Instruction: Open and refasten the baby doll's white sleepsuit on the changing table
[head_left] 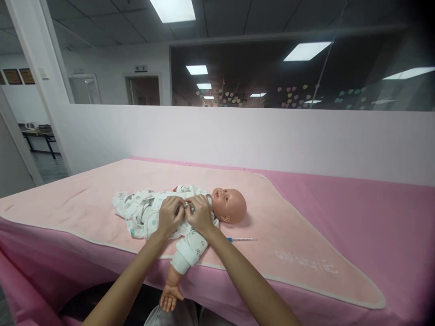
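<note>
A baby doll (233, 206) lies on its back, head to the right, dressed in a white patterned outfit (192, 246). Both hands meet over its chest. My left hand (171, 215) is closed on the front of the outfit, fingertips pinched together. Right beside it, my right hand (200, 213) pinches the outfit near the collar. A small, light-coloured detail shows between the fingertips, too small to name. One doll arm (171, 290) hangs over the table's front edge, palm showing. Near the doll's head lies a thin thermometer-like stick (243, 239) with a blue end.
A peach mat (288, 226) covers much of the table, over a pink cloth (390, 213). Behind stands a white half wall (272, 140) with glass above. A side table (39, 133) with items is visible at the far left.
</note>
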A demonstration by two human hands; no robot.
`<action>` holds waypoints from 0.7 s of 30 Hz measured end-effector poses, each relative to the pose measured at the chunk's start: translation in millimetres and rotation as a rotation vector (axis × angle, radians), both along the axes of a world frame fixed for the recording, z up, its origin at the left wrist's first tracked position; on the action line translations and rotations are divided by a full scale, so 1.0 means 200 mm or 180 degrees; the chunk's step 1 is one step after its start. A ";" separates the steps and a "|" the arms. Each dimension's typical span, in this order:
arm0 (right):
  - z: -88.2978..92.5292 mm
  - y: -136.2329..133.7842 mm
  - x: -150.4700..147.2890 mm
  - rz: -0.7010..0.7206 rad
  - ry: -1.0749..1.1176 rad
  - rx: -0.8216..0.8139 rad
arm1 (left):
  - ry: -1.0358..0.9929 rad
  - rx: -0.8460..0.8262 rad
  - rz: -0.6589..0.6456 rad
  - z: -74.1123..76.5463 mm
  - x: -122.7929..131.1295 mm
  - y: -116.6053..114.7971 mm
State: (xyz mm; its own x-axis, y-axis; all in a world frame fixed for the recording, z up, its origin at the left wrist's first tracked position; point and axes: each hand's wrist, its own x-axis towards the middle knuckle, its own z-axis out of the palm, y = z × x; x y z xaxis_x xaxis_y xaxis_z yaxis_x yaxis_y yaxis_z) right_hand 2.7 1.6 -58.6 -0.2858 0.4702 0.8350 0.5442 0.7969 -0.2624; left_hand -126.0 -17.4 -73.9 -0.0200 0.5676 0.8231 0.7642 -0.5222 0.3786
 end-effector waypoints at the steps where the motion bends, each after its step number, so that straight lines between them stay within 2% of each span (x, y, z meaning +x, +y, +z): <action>1: 0.00 0.00 0.00 0.0009 0.0007 0.0019 | -0.0066 -0.0024 -0.0029 0.00 0.00 0.01; 9: -0.02 0.03 -0.01 -0.0114 -0.0010 0.0208 | -0.0610 -0.0374 -0.0159 -0.02 0.01 0.01; 13: -0.03 0.04 -0.01 -0.0221 0.0062 0.0176 | -0.0534 -0.0309 -0.0283 -0.01 0.01 0.00; 21: -0.03 0.04 -0.01 -0.0258 0.0085 0.0100 | -0.0390 -0.0229 -0.0254 -0.01 0.03 0.00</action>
